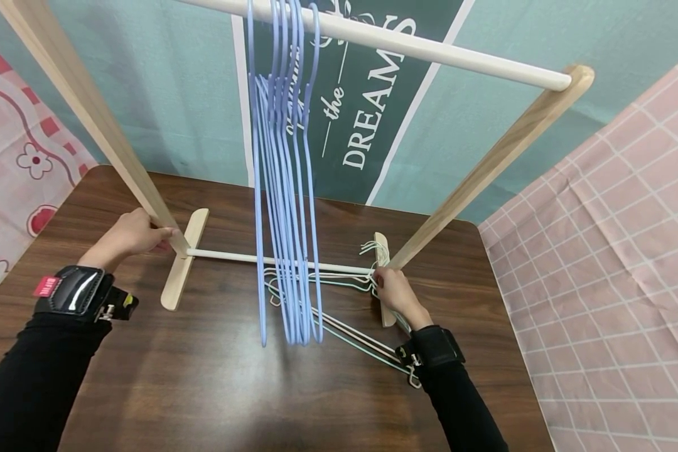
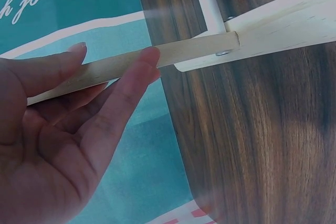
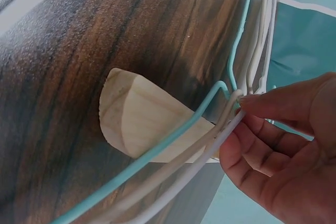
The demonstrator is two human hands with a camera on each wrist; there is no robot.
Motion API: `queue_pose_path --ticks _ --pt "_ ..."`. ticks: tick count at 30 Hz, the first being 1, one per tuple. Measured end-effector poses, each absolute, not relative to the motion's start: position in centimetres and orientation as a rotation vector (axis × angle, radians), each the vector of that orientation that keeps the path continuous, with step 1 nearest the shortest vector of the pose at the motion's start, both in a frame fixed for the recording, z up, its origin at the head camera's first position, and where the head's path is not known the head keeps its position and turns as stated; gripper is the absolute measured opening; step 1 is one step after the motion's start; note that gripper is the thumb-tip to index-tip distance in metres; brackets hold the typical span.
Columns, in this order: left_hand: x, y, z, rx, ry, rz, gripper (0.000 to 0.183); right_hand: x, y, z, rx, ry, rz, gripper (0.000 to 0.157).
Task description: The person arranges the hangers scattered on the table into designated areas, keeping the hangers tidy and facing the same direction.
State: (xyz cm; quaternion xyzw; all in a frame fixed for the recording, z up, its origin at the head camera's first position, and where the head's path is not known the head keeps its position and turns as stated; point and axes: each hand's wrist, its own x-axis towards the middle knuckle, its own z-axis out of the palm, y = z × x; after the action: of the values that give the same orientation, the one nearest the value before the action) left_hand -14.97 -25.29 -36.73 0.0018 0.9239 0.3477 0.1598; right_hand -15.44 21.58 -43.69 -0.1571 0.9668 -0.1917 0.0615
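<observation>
A wooden garment rack stands on the table, with a white top rod (image 1: pixel 457 58) and a white lower rod (image 1: pixel 231 256). Low on its left post (image 1: pixel 107 135), my left hand (image 1: pixel 129 237) grips the wood; the left wrist view shows thumb and fingers on opposite sides of the post (image 2: pixel 184 51). By the right foot (image 3: pixel 152 114), my right hand (image 3: pixel 283 153) pinches several thin hangers in green (image 3: pixel 163 145), beige and white at a bend near their shoulder. These hangers lie low around the rack's base, partly behind the right hand and the blue hangers.
Several light blue hangers (image 1: pixel 258 220) hang bunched from the top rod, left of its middle. Behind the dark wooden table (image 1: pixel 215 376) hangs a teal cloth (image 1: pixel 186 94) with lettering. Pink cloths (image 1: pixel 610 251) flank both sides. The right post (image 1: pixel 486 169) slants above the right hand.
</observation>
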Motion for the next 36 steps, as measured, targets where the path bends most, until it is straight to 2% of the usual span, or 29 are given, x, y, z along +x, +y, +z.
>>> queue_pose_path --ticks 20,36 --pt "-15.0 -25.3 -36.7 0.012 2.647 0.972 0.040 -15.4 22.0 -41.6 -0.542 2.857 -0.742 0.017" --pt "-15.0 -25.2 -36.7 0.013 2.640 0.973 0.041 -15.2 22.7 -39.3 -0.445 2.620 -0.900 0.018"
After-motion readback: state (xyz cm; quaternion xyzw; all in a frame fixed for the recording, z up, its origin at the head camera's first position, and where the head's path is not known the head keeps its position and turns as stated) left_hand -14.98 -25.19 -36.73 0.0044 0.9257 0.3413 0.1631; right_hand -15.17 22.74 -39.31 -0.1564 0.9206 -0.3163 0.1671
